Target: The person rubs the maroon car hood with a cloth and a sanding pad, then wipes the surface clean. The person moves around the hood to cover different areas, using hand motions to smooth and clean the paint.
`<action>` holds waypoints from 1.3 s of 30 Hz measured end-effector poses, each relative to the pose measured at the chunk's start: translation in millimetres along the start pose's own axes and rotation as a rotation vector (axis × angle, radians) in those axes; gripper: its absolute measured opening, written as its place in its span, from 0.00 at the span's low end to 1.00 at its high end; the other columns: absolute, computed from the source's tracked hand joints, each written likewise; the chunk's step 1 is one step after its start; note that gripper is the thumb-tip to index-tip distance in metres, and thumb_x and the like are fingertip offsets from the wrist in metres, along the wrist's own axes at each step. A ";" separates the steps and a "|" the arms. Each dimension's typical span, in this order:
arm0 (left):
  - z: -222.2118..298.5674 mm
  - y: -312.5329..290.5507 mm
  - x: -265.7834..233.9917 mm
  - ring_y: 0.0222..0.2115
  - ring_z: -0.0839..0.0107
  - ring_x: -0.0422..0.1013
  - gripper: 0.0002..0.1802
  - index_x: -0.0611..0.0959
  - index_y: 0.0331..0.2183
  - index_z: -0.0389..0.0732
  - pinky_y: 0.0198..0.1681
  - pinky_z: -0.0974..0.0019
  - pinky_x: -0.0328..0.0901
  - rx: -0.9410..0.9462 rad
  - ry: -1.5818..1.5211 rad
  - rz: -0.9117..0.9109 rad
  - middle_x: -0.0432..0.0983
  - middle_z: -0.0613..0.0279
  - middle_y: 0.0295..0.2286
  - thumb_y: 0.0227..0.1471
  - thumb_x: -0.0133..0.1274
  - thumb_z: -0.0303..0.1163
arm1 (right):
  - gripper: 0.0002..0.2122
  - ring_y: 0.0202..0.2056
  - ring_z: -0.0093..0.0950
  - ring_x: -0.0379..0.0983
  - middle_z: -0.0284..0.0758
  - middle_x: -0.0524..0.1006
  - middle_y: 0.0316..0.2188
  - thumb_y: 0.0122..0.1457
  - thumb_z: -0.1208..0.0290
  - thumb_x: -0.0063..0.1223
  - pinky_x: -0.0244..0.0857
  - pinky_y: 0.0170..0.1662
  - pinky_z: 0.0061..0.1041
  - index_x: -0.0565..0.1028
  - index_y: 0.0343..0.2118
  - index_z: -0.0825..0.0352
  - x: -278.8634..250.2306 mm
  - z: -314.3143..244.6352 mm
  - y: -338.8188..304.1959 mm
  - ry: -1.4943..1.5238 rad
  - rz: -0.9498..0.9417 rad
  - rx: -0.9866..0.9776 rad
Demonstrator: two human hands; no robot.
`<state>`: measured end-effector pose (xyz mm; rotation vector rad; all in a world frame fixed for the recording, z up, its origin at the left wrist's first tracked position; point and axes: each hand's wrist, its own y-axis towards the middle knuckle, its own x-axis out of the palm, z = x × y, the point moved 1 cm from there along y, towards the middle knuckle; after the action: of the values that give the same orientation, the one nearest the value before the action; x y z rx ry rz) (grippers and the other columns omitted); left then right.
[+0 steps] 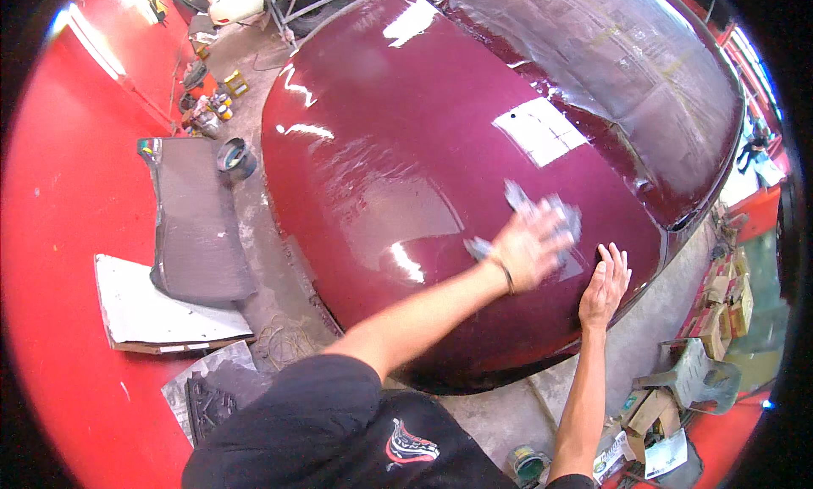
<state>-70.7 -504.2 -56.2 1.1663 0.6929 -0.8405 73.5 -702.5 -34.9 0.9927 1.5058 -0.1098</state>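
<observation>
A glossy dark red car hood (pixel 398 133) spreads out in front of me. My left hand (pixel 532 243), a dark band at its wrist, presses a crumpled grey cloth (pixel 569 220) against the paint. Motion blurs the fingers, and loose ends of the cloth stick out around the hand. Further right, near the hood's edge, my right hand (pixel 604 286) lies flat on the paint with its fingers stretched out and nothing in it.
Masking film (pixel 610 57) covers the windshield. At left, a dark panel (pixel 199 222) and a white board (pixel 161 307) lie by a bucket (pixel 237 159) and the red wall (pixel 68 209). A grey plastic chair (pixel 696 377), cardboard boxes (pixel 724 298) and a tub (pixel 529 464) stand at right.
</observation>
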 end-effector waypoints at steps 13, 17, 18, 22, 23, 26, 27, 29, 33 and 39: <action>-178.7 -81.8 -83.3 0.72 0.43 0.55 0.31 0.77 0.66 0.60 0.71 0.32 0.49 -0.390 0.271 0.090 0.62 0.50 0.69 0.64 0.52 0.53 | 0.23 0.75 0.41 0.55 0.34 0.69 0.71 0.80 0.58 0.29 0.41 0.77 0.52 0.74 0.66 0.57 1.5 11.3 -6.7 -0.061 -0.036 0.010; -335.5 -90.7 -119.7 0.70 0.48 0.59 0.31 0.76 0.66 0.59 0.70 0.40 0.56 -0.588 0.449 0.162 0.65 0.52 0.68 0.66 0.48 0.55 | 0.22 0.75 0.43 0.56 0.38 0.69 0.71 0.78 0.61 0.31 0.42 0.77 0.50 0.74 0.65 0.61 -9.7 9.9 -5.8 -0.083 -0.064 0.022; -376.7 -98.8 -127.7 0.69 0.50 0.61 0.31 0.76 0.66 0.58 0.70 0.42 0.58 -0.654 0.486 0.169 0.67 0.52 0.67 0.67 0.48 0.55 | 0.22 0.75 0.44 0.56 0.38 0.69 0.71 0.78 0.62 0.31 0.43 0.77 0.49 0.74 0.65 0.62 -12.0 10.2 -3.7 -0.083 -0.063 0.015; -523.5 -192.7 -148.7 0.72 0.52 0.56 0.32 0.72 0.69 0.62 0.69 0.37 0.57 -0.838 0.454 0.210 0.59 0.56 0.72 0.68 0.45 0.58 | 0.22 0.74 0.45 0.57 0.43 0.69 0.70 0.78 0.63 0.34 0.46 0.76 0.47 0.74 0.64 0.66 -12.0 6.2 -1.1 -0.059 -0.060 -0.001; -543.7 -223.5 -152.7 0.72 0.51 0.55 0.33 0.71 0.69 0.62 0.70 0.37 0.56 -0.879 0.407 0.215 0.58 0.55 0.72 0.69 0.44 0.59 | 0.21 0.74 0.45 0.57 0.44 0.69 0.70 0.77 0.63 0.34 0.46 0.76 0.47 0.74 0.64 0.67 -12.0 9.0 -2.7 -0.066 -0.057 0.008; -566.6 -308.6 -160.2 0.73 0.49 0.54 0.34 0.69 0.71 0.61 0.72 0.39 0.53 -1.004 0.246 0.327 0.58 0.51 0.72 0.70 0.41 0.59 | 0.21 0.73 0.45 0.58 0.46 0.68 0.70 0.77 0.64 0.37 0.48 0.75 0.47 0.73 0.64 0.68 -13.6 9.7 -8.3 -0.102 -0.056 0.016; -566.3 -332.4 -160.9 0.73 0.49 0.54 0.33 0.69 0.71 0.60 0.73 0.43 0.53 -1.030 0.278 0.317 0.58 0.51 0.72 0.71 0.39 0.57 | 0.21 0.73 0.45 0.58 0.46 0.68 0.70 0.77 0.64 0.38 0.48 0.75 0.47 0.73 0.64 0.68 -10.8 8.4 -6.6 -0.107 -0.060 0.011; -543.2 -347.5 -155.4 0.73 0.47 0.54 0.32 0.70 0.71 0.59 0.73 0.43 0.53 -0.973 0.359 0.351 0.60 0.52 0.71 0.71 0.42 0.55 | 0.20 0.73 0.44 0.59 0.44 0.69 0.70 0.77 0.64 0.39 0.49 0.75 0.47 0.72 0.64 0.67 -6.0 5.6 -3.5 -0.102 -0.053 0.013; -435.9 -296.2 -142.9 0.73 0.48 0.54 0.32 0.69 0.71 0.59 0.70 0.38 0.53 -0.773 0.459 0.276 0.60 0.52 0.71 0.70 0.45 0.52 | 0.19 0.72 0.44 0.60 0.42 0.70 0.69 0.77 0.63 0.42 0.50 0.74 0.47 0.73 0.64 0.65 -10.2 6.4 -3.1 -0.143 -0.026 -0.011; -203.6 -199.7 -96.3 0.75 0.41 0.45 0.33 0.70 0.70 0.62 0.71 0.29 0.43 -0.653 0.295 0.140 0.55 0.50 0.73 0.67 0.47 0.54 | 0.18 0.72 0.44 0.61 0.40 0.71 0.69 0.77 0.61 0.43 0.50 0.73 0.50 0.74 0.63 0.62 -1.3 13.3 -0.8 -0.157 -0.005 -0.027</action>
<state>-299.2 -322.0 -128.2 0.7327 1.0203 -0.2783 83.0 -711.5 -37.2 0.9372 1.3629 -0.1673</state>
